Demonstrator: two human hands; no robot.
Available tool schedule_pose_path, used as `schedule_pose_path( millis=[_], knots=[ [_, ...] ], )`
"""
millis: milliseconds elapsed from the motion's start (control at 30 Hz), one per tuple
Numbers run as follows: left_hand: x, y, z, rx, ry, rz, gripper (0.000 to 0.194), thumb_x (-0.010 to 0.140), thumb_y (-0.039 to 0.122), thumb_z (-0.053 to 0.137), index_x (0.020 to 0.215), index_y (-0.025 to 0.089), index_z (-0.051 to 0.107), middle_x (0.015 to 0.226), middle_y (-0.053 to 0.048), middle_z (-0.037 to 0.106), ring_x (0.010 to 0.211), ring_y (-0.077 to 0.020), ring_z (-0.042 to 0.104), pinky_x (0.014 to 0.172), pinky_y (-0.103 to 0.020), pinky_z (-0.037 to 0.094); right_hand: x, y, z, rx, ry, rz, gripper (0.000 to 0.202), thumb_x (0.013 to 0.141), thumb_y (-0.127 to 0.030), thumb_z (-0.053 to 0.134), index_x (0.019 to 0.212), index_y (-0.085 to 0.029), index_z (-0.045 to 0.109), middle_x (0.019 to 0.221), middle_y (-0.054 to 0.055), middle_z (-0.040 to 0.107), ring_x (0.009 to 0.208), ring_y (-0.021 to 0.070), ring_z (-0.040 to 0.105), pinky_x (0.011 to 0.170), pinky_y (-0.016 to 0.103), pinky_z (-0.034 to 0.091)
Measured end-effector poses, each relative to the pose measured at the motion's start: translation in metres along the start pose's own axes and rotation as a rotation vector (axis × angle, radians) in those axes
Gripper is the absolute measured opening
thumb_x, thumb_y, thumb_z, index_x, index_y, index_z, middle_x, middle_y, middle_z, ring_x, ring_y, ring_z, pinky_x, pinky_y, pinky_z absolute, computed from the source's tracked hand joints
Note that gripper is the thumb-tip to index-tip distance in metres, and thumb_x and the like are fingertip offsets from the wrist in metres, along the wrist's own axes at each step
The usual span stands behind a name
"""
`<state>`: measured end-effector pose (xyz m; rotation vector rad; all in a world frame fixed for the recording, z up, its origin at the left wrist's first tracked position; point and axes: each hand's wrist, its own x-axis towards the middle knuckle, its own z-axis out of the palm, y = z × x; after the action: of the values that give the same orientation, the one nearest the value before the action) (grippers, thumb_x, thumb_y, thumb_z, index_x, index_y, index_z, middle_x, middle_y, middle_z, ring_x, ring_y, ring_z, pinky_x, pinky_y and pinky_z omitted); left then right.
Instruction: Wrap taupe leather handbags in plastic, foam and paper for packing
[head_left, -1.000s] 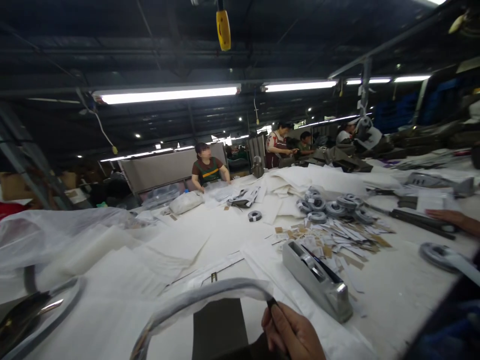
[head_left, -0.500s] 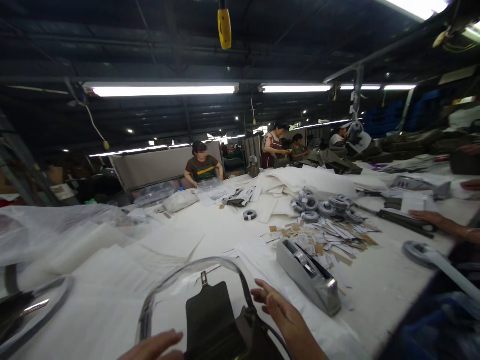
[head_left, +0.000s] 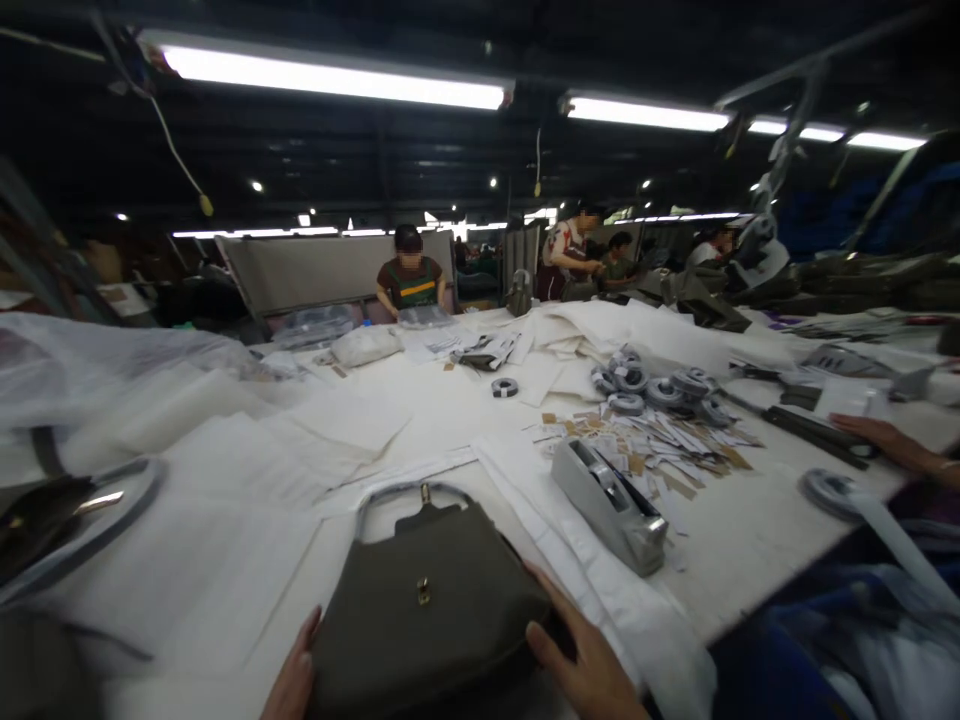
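Note:
A dark olive handbag (head_left: 427, 600) with a small gold clasp and a wrapped handle lies flat on the white table (head_left: 750, 540) right in front of me. My left hand (head_left: 294, 672) presses against its left edge. My right hand (head_left: 581, 660) grips its right edge, thumb on top. Both hands hold the bag between them.
A grey tape dispenser (head_left: 609, 493) stands just right of the bag, with scattered paper tags (head_left: 652, 450) and tape rolls (head_left: 652, 385) beyond. White sheets (head_left: 300, 440) and plastic bags cover the left. Another bag (head_left: 45, 510) lies far left. A co-worker's hand (head_left: 885, 440) rests at right; people work at the back.
The bag has gone from standing with its handle up to lying flat. Both my hands, open above it half a second ago, now clasp its sides. The view has tilted down.

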<state>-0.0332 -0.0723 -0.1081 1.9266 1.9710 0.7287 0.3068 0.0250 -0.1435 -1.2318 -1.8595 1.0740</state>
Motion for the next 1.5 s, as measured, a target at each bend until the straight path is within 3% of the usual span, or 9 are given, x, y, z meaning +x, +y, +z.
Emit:
schedule_pose_path(
  millis=[167, 267, 367, 467, 800, 967, 1100, 1267, 1500],
  knots=[
    [-0.017, 0.015, 0.011, -0.186, 0.219, -0.341, 0.057, 0.101, 0.053, 0.033, 0.152, 0.027, 0.032, 0.153, -0.008, 0.043, 0.14, -0.0299, 0.04, 0.111, -0.053, 0.041, -0.002, -0.018, -0.024, -0.244, -0.037, -0.121, 0.067, 0.095, -0.052, 0.051, 0.152, -0.021, 0.036, 0.154, 0.014, 0.042, 0.142, 0.0299, 0.039, 0.115, 0.053, 0.036],
    [-0.011, 0.032, 0.0, 0.029, 0.16, -0.05, 0.064, 0.097, 0.054, 0.046, 0.153, 0.027, 0.029, 0.156, -0.01, 0.037, 0.144, -0.0288, 0.034, 0.118, -0.053, 0.03, 0.005, -0.031, -0.03, -0.506, -0.041, -0.408, 0.074, 0.092, -0.049, 0.059, 0.154, -0.021, 0.032, 0.158, 0.013, 0.034, 0.146, 0.0311, 0.03, 0.118, 0.055, 0.03],
    [-0.001, 0.046, -0.008, 0.255, -0.071, 0.305, 0.082, 0.087, 0.061, 0.061, 0.154, 0.028, 0.027, 0.158, -0.012, 0.034, 0.146, -0.0311, 0.029, 0.119, -0.055, 0.025, 0.015, -0.049, -0.027, -0.673, -0.188, -0.679, 0.081, 0.088, -0.048, 0.066, 0.155, -0.02, 0.03, 0.159, 0.012, 0.034, 0.148, 0.0306, 0.026, 0.121, 0.054, 0.025],
    [0.006, 0.051, -0.004, 0.406, -0.239, 0.454, 0.098, 0.077, 0.058, 0.075, 0.155, 0.03, 0.022, 0.161, -0.011, 0.027, 0.148, -0.0334, 0.024, 0.119, -0.057, 0.024, 0.025, -0.061, -0.017, -0.743, -0.305, -0.793, 0.084, 0.085, -0.044, 0.07, 0.154, -0.018, 0.031, 0.157, 0.013, 0.036, 0.148, 0.0315, 0.026, 0.12, 0.056, 0.025],
    [0.004, 0.03, 0.024, 0.516, -0.19, 0.512, 0.072, 0.093, 0.005, 0.046, 0.153, 0.038, 0.024, 0.158, -0.005, 0.036, 0.143, -0.0278, 0.036, 0.114, -0.052, 0.033, 0.027, -0.032, 0.005, -0.874, -0.283, -0.8, 0.06, 0.089, -0.012, 0.058, 0.146, -0.029, 0.047, 0.148, 0.003, 0.051, 0.139, 0.0339, 0.042, 0.114, 0.057, 0.036],
    [-0.01, 0.024, 0.043, 0.49, -0.181, 0.475, 0.069, 0.094, 0.005, 0.045, 0.153, 0.037, 0.027, 0.158, -0.004, 0.036, 0.146, -0.0279, 0.03, 0.116, -0.053, 0.031, 0.015, 0.001, 0.019, -0.848, -0.258, -0.832, 0.062, 0.093, -0.005, 0.043, 0.151, -0.026, 0.038, 0.151, 0.004, 0.047, 0.14, 0.0284, 0.041, 0.115, 0.055, 0.035],
    [-0.02, 0.036, 0.05, 0.413, -0.222, 0.421, 0.076, 0.088, 0.031, 0.068, 0.152, 0.038, 0.027, 0.165, -0.009, 0.012, 0.149, -0.0376, 0.016, 0.116, -0.062, 0.023, 0.003, 0.004, 0.016, -0.812, -0.338, -0.756, 0.066, 0.092, -0.027, 0.055, 0.153, -0.019, 0.034, 0.158, 0.01, 0.034, 0.147, 0.0317, 0.029, 0.118, 0.058, 0.028],
    [-0.021, 0.046, 0.058, 0.384, -0.205, 0.354, 0.09, 0.078, 0.045, 0.079, 0.152, 0.043, 0.026, 0.165, -0.012, 0.001, 0.148, -0.0446, 0.013, 0.114, -0.068, 0.019, 0.014, -0.026, 0.016, -0.78, -0.369, -0.725, 0.048, 0.096, -0.036, 0.056, 0.139, -0.016, 0.053, 0.145, 0.012, 0.054, 0.134, 0.0294, 0.047, 0.113, 0.05, 0.035],
    [-0.022, 0.043, 0.064, 0.395, -0.174, 0.344, 0.108, 0.072, 0.049, 0.083, 0.154, 0.045, 0.013, 0.165, -0.014, 0.007, 0.147, -0.0442, 0.017, 0.114, -0.068, 0.021, 0.064, -0.074, 0.064, -0.913, -0.424, -0.625, 0.015, 0.095, -0.029, 0.057, 0.093, -0.017, 0.067, 0.09, 0.009, 0.069, 0.087, 0.025, 0.063, 0.074, 0.035, 0.048]
  ],
)
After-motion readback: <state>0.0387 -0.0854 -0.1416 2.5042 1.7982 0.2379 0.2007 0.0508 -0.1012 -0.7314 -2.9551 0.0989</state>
